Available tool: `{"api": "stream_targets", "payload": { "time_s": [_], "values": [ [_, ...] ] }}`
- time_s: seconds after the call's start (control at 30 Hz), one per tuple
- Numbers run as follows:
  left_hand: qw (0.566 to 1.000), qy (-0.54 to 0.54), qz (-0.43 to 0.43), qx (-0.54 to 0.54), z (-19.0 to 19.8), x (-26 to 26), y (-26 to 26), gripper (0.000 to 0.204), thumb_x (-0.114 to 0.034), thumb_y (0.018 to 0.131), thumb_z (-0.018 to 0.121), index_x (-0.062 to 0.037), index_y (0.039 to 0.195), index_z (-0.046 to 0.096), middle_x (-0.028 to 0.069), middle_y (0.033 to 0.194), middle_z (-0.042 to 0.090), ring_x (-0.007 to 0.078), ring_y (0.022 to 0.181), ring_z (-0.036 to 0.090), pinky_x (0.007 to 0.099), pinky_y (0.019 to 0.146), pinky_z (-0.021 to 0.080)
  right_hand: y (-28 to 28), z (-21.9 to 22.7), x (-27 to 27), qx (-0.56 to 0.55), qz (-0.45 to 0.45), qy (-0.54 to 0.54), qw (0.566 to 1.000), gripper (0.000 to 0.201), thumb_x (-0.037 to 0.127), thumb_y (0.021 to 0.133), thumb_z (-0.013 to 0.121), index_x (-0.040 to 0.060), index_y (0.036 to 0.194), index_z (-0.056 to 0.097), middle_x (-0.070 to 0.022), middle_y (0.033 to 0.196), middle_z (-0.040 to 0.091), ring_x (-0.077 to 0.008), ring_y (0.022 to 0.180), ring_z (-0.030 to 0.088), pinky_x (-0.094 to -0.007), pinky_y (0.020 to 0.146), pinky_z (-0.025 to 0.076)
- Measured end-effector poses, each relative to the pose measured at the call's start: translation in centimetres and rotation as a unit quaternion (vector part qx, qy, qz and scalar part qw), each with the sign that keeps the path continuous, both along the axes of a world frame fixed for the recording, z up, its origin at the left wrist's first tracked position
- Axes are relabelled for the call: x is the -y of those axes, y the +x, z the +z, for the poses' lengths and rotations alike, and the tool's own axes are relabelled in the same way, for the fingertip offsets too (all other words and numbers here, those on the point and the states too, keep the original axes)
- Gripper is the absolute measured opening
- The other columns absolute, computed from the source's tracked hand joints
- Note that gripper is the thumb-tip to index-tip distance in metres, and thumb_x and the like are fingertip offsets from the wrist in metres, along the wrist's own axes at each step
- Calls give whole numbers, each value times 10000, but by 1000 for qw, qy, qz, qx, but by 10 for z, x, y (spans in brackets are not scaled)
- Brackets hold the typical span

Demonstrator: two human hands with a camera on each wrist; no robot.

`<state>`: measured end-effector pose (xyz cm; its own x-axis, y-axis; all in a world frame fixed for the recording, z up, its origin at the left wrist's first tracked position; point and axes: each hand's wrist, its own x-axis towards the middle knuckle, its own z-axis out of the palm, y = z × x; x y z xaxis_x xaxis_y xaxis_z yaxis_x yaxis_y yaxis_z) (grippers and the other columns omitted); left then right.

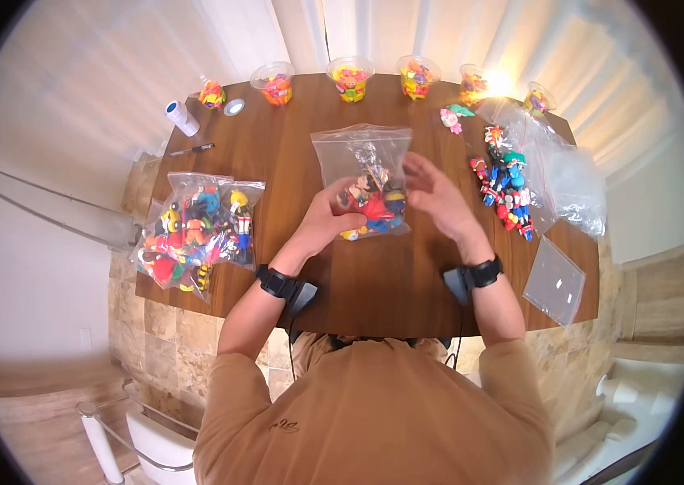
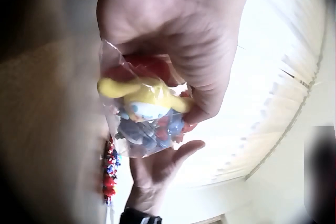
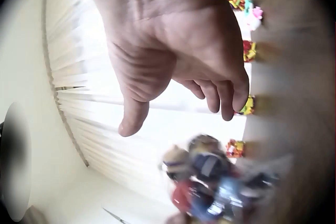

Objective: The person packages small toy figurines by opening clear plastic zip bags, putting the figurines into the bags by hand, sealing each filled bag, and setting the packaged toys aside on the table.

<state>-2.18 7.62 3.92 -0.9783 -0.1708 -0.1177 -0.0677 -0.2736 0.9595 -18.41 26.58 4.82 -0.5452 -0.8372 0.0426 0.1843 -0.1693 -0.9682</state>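
Note:
In the head view a clear zip bag (image 1: 362,152) of small toy figures stands upright over the middle of the table. My left hand (image 1: 327,220) grips its left side, thumb across the front. Up close in the left wrist view, a yellow-and-white figure (image 2: 152,95) presses against the plastic, with blue and red figures around it. My right hand (image 1: 437,202) is beside the bag's right edge. Its fingers are extended and hold nothing in the right wrist view, where the bagged figures (image 3: 210,182) appear blurred below the hand (image 3: 176,50).
Another filled bag (image 1: 196,234) lies left. Loose figures (image 1: 508,182) lie right, near empty clear bags (image 1: 572,190) and a flat clear sleeve (image 1: 555,280). Several cups of colourful pieces (image 1: 350,81) line the far edge. A white roll (image 1: 182,118), tape (image 1: 234,107) and pen (image 1: 193,149) lie back left.

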Motion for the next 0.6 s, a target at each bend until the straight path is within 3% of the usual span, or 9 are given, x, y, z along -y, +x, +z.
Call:
{"api": "stream_targets", "payload": {
  "time_s": [0.07,0.13,0.17,0.2,0.3,0.53,0.6],
  "values": [
    [999,-25,-18,11,-4,2,-7,751,-13,744,784,-4,1408,434,86,1268,582,128,1020,628,284,906,510,8,-22,2,41,98,-4,994,726,164,836,778,11,1433,394,-71,1241,602,-142,1068,591,-294,901,500],
    [998,-48,-40,22,-5,-2,-12,739,-18,744,789,-6,1398,446,77,1263,583,128,1040,617,281,920,503,23,-16,9,36,59,27,997,620,150,851,767,12,1374,463,-52,1171,625,-123,1020,601,-279,873,504],
    [997,-64,-22,-31,-3,-5,-11,721,-22,752,788,-6,1391,455,72,1256,588,127,1063,604,283,937,495,29,-13,10,27,19,54,998,517,137,865,755,14,1315,532,-34,1102,648,-104,972,611,-264,845,509],
    [993,-81,-5,-82,-3,-8,-10,702,-27,760,788,-6,1384,465,66,1249,593,126,1086,591,286,954,487,28,-13,8,33,17,59,998,517,137,865,755,14,1315,532,-34,1102,648,-104,972,611,-264,845,509],
    [993,-75,9,-96,-5,-10,-10,697,-36,769,793,-9,1386,470,58,1241,601,123,1126,569,293,980,474,22,-12,8,73,15,30,997,222,81,897,702,22,1105,650,-9,993,669,-85,908,621,-250,838,506],
    [996,-56,4,-66,-9,-6,-4,704,-46,762,811,-12,1386,486,57,1239,612,118,1096,586,292,948,491,28,-9,9,12,-2,60,998,325,75,873,725,25,1176,620,-13,1037,661,-82,915,617,-249,839,504],
    [991,-93,-2,-95,-13,-3,-5,605,-47,767,809,-10,1319,566,43,1163,652,105,1056,601,284,914,504,31,-2,5,2,25,56,998,404,70,856,739,17,1231,597,-15,1075,656,-88,936,616,-256,851,501]
  ]
}}
